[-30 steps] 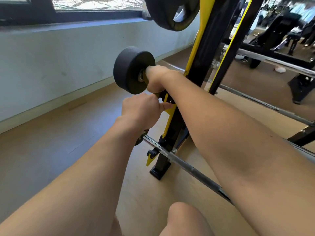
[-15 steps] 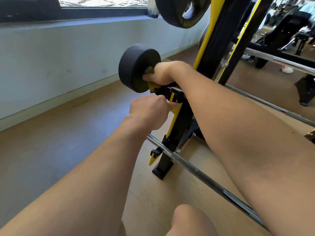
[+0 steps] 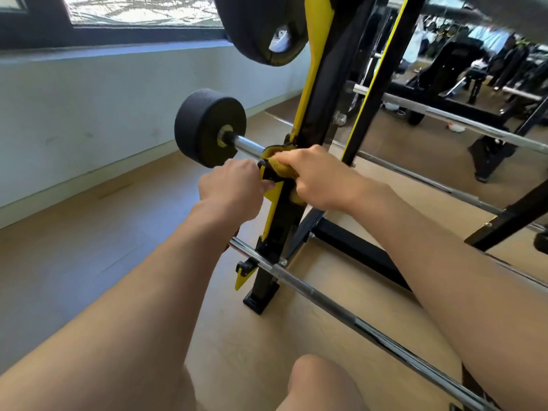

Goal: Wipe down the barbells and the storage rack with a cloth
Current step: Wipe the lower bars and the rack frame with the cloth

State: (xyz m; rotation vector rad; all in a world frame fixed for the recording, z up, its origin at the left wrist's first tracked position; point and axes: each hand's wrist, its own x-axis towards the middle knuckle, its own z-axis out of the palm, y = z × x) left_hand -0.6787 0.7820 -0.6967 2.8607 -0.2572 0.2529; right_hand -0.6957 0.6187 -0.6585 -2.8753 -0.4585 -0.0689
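Right hand fingers gripping yellow fabric cloth around chrome barbell bar for wiping; left hand curling against black-and-yellow steel rack, likely steadying it; its grip unclear.

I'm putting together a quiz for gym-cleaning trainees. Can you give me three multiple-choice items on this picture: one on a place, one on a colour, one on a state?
1. Where is the barbell's black end weight relative to the rack upright?
A. Left of it, toward the wall
B. Right of it
C. Lying on the floor

2. What colour is the cloth?
A. White
B. Yellow
C. Blue

3. What is the right hand doing?
A. Hanging open
B. Resting flat on the floor
C. Gripping the cloth on the bar

Answers: 1 A, the weight sticks out on the wall side of the upright. 2 B, yellow fabric shows beneath the hand. 3 C, its fingers curl round the cloth at the bar.
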